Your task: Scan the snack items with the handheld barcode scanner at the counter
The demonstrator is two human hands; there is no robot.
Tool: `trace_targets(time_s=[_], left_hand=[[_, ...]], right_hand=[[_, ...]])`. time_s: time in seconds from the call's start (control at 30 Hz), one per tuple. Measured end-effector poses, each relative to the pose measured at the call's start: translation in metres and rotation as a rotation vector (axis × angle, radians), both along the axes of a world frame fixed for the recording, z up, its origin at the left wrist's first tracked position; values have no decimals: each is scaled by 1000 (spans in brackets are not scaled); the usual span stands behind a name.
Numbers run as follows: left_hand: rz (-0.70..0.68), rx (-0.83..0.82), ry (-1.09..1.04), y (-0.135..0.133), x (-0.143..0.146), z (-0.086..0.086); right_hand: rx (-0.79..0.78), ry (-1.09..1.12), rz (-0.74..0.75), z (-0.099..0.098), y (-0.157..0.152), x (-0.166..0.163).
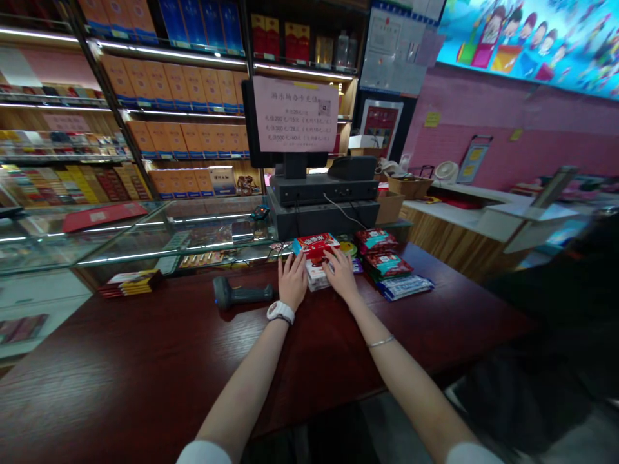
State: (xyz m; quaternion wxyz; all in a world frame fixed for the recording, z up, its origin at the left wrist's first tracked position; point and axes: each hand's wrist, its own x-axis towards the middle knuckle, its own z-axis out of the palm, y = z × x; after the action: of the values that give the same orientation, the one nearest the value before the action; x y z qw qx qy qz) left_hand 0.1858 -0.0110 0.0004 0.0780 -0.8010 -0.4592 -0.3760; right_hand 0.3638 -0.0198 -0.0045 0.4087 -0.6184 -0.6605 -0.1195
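- Both forearms cross the near edge of the bench point(159, 367). A broad stretch of dark wood runs left and nearer from the left hand point(292, 281); more runs right of the right hand point(340, 274), past the packets.
- Left hand is fairly wide, fingers straight and a bit spread, at the left side of the red box point(316, 243). Right hand is loosely wide too, fingers over the right side. Can't tell if they're squeezing.
- So the red box sits right between the hands, reaching just beyond the fingertips, with a white box point(318, 277) tucked nearer, also between them.
- Just left of the left hand: a scanner point(242, 294) lying on its side. Much further left, a stack of small packs point(130, 282).
- Right of the right hand: reddish-brown packets point(387, 264) plus a blue-and-white packet point(406, 287), kinda crowding that side.
- Beyond both hands, the black till point(324, 216) blocks the way, glass case point(145, 241) off to the left.
- Fingers cover part of both boxes; a purple packet point(356, 265) is mostly hidden behind the right hand. Far right is dark and blurry.
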Motion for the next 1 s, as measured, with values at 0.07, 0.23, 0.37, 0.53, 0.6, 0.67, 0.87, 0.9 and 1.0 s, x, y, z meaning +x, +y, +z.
trace_targets(time_s=[0.07,0.23,0.37,0.53,0.6,0.67,0.87,0.9,1.0], left_hand=[[13,-1,2,-1,0,0],[40,0,-2,-1,2,-1],[41,11,18,1,1,-1],[73,49,55,1,-2,4],[80,49,76,0,-3,6],[80,34,96,-1,-4,6],[103,-26,109,0,-4,2],[112,-39,110,0,-4,1],[136,-80,115,0,-2,1]], right_hand=[[-22,10,2,-1,1,0],[-43,12,9,-1,1,1],[-22,2,-5,1,0,1],[36,-23,-20,1,0,-2],[38,-33,-18,-1,0,-4],[26,-32,-20,-3,1,-7],[-47,-27,-19,-8,1,-7],[-58,-29,-16,-8,1,-7],[-81,-27,-15,-7,0,-7]])
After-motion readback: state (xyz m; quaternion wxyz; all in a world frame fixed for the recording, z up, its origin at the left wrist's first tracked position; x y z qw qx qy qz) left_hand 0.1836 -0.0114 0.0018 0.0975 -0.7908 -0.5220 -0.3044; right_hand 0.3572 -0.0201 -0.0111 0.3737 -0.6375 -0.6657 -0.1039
